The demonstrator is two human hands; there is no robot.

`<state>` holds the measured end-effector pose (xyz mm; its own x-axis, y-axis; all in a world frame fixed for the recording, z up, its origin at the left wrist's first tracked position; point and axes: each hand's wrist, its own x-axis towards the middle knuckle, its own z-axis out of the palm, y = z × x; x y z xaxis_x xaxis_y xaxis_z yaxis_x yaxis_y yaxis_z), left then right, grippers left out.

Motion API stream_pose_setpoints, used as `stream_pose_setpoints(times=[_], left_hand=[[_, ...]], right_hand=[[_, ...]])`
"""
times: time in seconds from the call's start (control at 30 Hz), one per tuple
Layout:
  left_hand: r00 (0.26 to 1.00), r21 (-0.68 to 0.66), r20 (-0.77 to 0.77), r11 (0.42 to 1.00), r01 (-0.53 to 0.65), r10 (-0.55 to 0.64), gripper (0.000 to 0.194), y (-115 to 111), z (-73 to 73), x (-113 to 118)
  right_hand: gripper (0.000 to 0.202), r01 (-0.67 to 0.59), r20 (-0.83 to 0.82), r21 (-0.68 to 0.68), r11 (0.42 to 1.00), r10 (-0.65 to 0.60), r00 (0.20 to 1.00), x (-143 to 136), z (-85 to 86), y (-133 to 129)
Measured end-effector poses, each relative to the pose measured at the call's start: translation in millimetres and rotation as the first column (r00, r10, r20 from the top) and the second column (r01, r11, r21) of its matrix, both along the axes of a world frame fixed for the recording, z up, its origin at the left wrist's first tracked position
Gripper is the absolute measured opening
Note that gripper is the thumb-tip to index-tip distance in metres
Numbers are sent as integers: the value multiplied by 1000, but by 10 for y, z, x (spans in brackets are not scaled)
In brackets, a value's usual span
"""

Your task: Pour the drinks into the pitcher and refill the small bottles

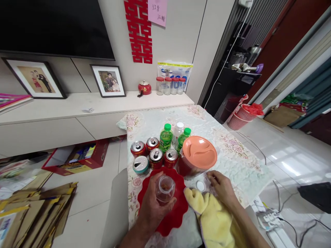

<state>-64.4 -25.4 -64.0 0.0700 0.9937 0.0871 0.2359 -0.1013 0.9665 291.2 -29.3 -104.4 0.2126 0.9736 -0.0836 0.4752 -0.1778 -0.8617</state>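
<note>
A clear, open-mouthed container [165, 188] is in my left hand [155, 203], whose fingers wrap round it above a red scalloped tray [178, 210]. My right hand [221, 186] rests on the table right of a round white lid [200, 186], its fingertips drawn together at some clear plastic; whether they grip it is hard to tell. A yellow cloth [216, 220] lies beside my right forearm. Behind the tray are several drink cans [156, 158], green-capped bottles [166, 137] and a container with an orange lid [199, 152].
A floral cloth [232, 144] covers the table. Behind it, a white cabinet [108, 106] holds red-lidded jars [167, 86], a red pot [144, 88] and picture frames [108, 81]. Flattened cardboard [38, 210] lies at left; a power strip [271, 218] and cables are at right.
</note>
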Motion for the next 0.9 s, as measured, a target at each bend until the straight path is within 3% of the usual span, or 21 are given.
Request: stream_pose_setpoints(times=[0.13, 0.23, 0.33, 0.47, 0.53, 0.63, 0.77, 0.9], left_hand=[[999, -4, 34, 1000, -20, 20, 75, -5, -6, 45], [999, -14, 44, 1000, -21, 21, 75, -19, -11, 61], [998, -30, 62, 999, -22, 24, 76, -16, 30, 74], [996, -73, 93, 997, -10, 17, 80, -8, 116, 103], [995, -86, 100, 996, -13, 21, 81, -10, 129, 118], [995, -66, 99, 998, -25, 32, 83, -13, 91, 140], [994, -8, 100, 999, -43, 44, 83, -11, 38, 163], [991, 4, 127, 999, -35, 34, 82, -18, 56, 162]], right_hand=[[44, 167, -220, 173, 971, -127, 967, 202, 297, 230], [55, 158, -402, 269, 950, -38, 915, 203, 412, 489], [48, 101, -518, 322, 941, 87, 851, 153, 319, 727], [34, 124, -582, 435, 892, 173, 795, 132, 71, 909], [30, 143, -592, 490, 860, 208, 779, 123, 16, 923], [29, 153, -593, 553, 819, 258, 763, 85, 70, 850], [32, 132, -575, 580, 804, 289, 765, 34, 312, 650], [43, 158, -567, 525, 837, 206, 797, 39, 645, 473]])
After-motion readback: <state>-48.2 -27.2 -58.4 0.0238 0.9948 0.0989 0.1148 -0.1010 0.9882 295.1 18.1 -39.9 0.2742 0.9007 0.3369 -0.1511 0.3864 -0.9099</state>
